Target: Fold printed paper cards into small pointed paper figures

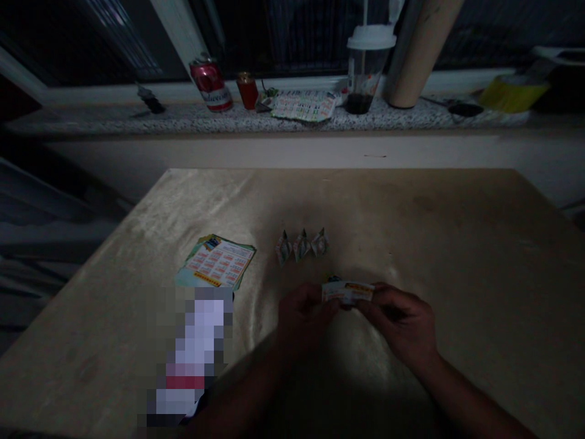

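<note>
Between my two hands is a printed paper card (348,293), folded or bent into a narrow strip. My left hand (299,316) pinches its left end, and my right hand (404,318) pinches the right end, thumbs along the near edge. Just beyond the hands, three small folded paper pieces (301,246) stand in a row on the table, pointed at the top. To the left lies a loose stack of printed cards (220,262), the top one showing rows of red print and a yellow strip.
A pixelated object (194,353) lies left of my left forearm on the table (434,213). Along the granite windowsill (178,121) behind stand a red can (211,85), a red jar (247,91), a printed packet (304,105), a lidded cup (363,73), a cardboard tube (420,55) and yellow tape (514,92).
</note>
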Action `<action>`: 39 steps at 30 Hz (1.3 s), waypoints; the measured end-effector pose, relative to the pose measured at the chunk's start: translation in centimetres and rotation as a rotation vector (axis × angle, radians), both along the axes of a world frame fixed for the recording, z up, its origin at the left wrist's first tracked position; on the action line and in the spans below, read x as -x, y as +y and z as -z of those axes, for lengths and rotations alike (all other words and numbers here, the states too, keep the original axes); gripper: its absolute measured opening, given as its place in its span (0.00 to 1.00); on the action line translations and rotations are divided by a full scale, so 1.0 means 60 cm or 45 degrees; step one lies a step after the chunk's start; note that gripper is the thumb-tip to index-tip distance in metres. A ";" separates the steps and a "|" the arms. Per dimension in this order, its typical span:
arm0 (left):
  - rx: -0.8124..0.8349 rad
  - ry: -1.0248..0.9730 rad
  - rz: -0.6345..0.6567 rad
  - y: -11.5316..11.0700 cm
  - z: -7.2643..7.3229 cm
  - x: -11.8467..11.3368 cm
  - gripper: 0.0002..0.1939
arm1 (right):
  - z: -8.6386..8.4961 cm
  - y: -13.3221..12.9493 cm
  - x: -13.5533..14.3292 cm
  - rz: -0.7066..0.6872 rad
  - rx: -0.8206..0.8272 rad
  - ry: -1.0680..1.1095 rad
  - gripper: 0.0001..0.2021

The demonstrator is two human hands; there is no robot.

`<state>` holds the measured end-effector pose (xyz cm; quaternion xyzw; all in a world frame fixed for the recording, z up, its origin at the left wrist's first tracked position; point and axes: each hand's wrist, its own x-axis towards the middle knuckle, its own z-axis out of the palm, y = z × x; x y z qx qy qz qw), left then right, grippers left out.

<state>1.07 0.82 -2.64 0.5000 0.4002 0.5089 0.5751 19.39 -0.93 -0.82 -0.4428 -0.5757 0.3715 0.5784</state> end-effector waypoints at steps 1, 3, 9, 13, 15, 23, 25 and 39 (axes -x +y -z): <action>0.046 -0.035 -0.015 -0.001 0.000 -0.004 0.08 | 0.001 0.000 0.001 0.009 0.031 0.029 0.08; 0.125 -0.099 -0.019 -0.002 -0.001 -0.010 0.14 | 0.004 0.000 0.002 0.024 0.085 0.080 0.08; 0.264 -0.217 0.019 0.005 -0.004 -0.015 0.18 | 0.007 0.002 -0.001 0.067 0.213 0.169 0.09; 0.303 -0.259 0.013 0.008 0.001 -0.014 0.22 | 0.007 0.003 -0.001 0.083 0.276 0.198 0.08; 0.318 -0.271 0.027 0.008 0.001 -0.014 0.23 | 0.006 0.003 -0.002 0.087 0.297 0.211 0.08; 0.360 -0.281 0.112 0.013 0.002 -0.011 0.22 | 0.002 0.006 -0.002 0.112 0.343 0.220 0.08; 0.372 -0.273 0.130 0.015 0.001 -0.008 0.22 | 0.003 0.006 -0.002 0.125 0.351 0.212 0.08; 0.474 -0.148 0.055 0.024 -0.019 -0.011 0.30 | 0.009 0.010 -0.004 0.037 0.484 0.184 0.06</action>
